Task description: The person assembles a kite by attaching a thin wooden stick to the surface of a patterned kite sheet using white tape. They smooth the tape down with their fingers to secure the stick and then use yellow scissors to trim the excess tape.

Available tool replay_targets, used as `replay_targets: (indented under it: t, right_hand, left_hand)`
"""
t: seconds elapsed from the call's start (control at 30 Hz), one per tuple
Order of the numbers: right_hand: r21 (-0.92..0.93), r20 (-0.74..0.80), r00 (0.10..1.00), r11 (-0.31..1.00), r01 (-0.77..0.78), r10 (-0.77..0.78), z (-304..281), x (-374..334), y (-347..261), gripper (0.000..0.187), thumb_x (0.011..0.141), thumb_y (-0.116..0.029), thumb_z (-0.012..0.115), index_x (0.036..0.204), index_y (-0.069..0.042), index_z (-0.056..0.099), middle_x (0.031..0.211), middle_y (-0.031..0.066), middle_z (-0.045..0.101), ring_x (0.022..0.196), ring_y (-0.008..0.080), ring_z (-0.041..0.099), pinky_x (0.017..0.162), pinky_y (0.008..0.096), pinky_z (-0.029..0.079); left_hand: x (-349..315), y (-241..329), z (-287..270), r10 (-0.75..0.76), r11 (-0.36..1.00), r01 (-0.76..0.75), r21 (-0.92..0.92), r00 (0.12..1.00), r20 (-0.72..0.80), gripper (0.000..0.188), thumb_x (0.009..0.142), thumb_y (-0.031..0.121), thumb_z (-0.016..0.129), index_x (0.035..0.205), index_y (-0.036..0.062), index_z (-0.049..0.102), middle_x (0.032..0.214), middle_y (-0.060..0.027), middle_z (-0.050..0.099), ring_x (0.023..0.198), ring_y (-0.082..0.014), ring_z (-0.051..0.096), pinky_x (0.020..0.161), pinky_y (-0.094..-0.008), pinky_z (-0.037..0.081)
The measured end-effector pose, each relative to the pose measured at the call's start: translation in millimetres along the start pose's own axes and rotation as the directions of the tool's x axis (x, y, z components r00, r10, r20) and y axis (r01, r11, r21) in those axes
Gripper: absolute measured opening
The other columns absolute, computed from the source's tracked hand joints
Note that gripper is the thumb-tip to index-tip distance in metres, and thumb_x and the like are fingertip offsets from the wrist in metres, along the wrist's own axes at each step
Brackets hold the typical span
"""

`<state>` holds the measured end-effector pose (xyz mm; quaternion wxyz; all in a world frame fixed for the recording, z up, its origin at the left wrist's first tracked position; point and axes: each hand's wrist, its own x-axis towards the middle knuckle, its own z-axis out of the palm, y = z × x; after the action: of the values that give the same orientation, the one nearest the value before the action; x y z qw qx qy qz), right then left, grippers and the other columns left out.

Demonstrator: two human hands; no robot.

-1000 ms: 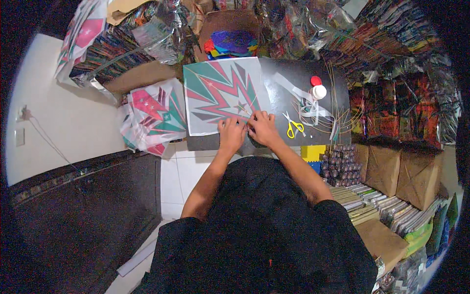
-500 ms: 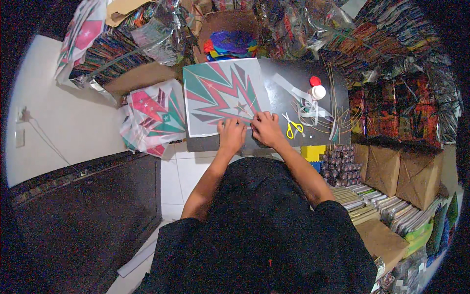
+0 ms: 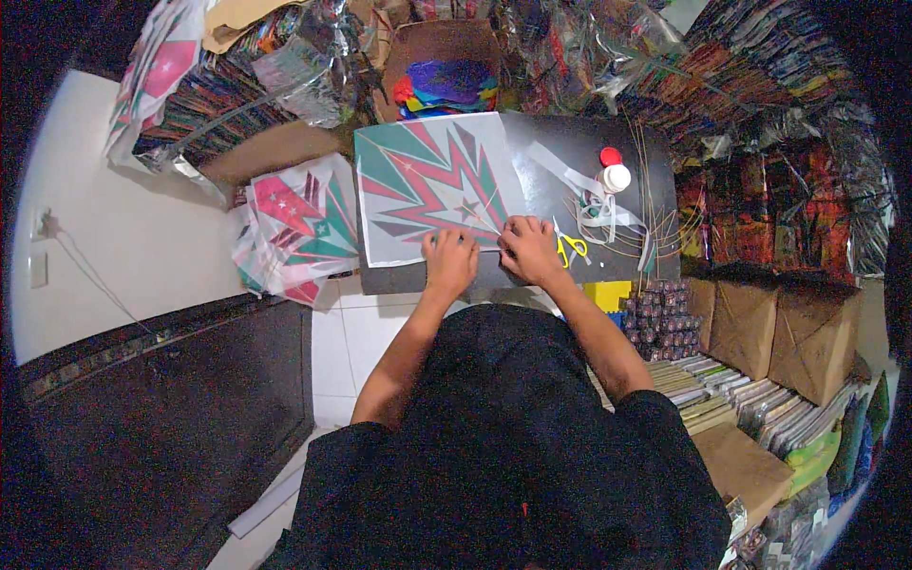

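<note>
Busy black rectangular tabletop, lots on it

Biggest item there, at left: flat white squarish sheet w/ red, green & grey starburst print. To its left, loose pile of similar white, red & green printed sheets. Far side, beyond the sheet: open brown cardboard box w/ blue, red & yellow pcs in it. Right part of tabletop: thin brown bendy sticks & tangled white ribbon strips.

R hand at sheet's near right corner, fingers bent; can't tell if gripping anything. L hand on sheet's near edge, fingers bent down; grip likewise unclear. Yellow-handled scissors just right of R hand, partly hidden by it. Farther right: small white roundish bottle, w/ round red lid-like pc right by its far side.
</note>
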<state>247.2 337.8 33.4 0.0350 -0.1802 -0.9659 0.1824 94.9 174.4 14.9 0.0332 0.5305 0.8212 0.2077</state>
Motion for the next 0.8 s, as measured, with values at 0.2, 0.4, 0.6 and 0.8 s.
replay_targets:
  t: [0.2,0.4,0.6,0.8]
  right_hand:
    - [0.058,0.018,0.999,0.997,-0.040,0.039,-6,-3,0,0.039,0.079,-0.032,0.081,0.112,-0.015,0.069,0.133,0.0100,0.056,0.130,0.0335,0.051,0.107,0.0595,0.036]
    - [0.097,-0.092,0.996,0.995,0.011,-0.002,9,9,-16,0.036,0.079,-0.031,0.082,0.110,-0.017,0.070,0.135,0.0095,0.056,0.131,0.0343,0.048,0.105,0.0546,0.035]
    - [0.166,-0.022,1.000,0.986,0.015,-0.011,22,23,-33,0.028,0.080,-0.029,0.082,0.103,-0.015,0.075,0.133,0.0086,0.057,0.131,0.0325,0.049,0.104,0.0533,0.035]
    - [0.117,-0.007,0.999,0.992,0.052,-0.052,28,29,-38,0.033,0.079,-0.028,0.082,0.108,-0.013,0.077,0.130,0.0082,0.057,0.129,0.0323,0.049,0.105,0.0558,0.037]
  left_hand:
    - [-4,-6,-10,0.005,0.994,-0.002,-0.106,0.999,0.033,0.030,0.085,0.024,0.080,0.114,0.0181,0.076,0.120,-0.0041,0.066,0.121,-0.0270,0.059,0.111,-0.0554,0.033]
    - [-13,-26,-15,-0.049,0.995,0.054,-0.089,0.997,0.068,0.033,0.081,0.025,0.083,0.113,0.0210,0.078,0.119,-0.0013,0.064,0.125,-0.0258,0.056,0.112,-0.0548,0.030]
    - [-14,-31,-11,-0.048,0.997,0.052,-0.055,0.996,0.080,0.026,0.082,0.025,0.083,0.105,0.0175,0.077,0.119,-0.0031,0.064,0.123,-0.0273,0.057,0.108,-0.0554,0.031]
    - [-13,-28,-5,-0.055,0.997,0.058,-0.052,0.996,0.065,0.023,0.086,0.026,0.080,0.107,0.0166,0.079,0.118,-0.0014,0.064,0.124,-0.0269,0.055,0.110,-0.0564,0.030]
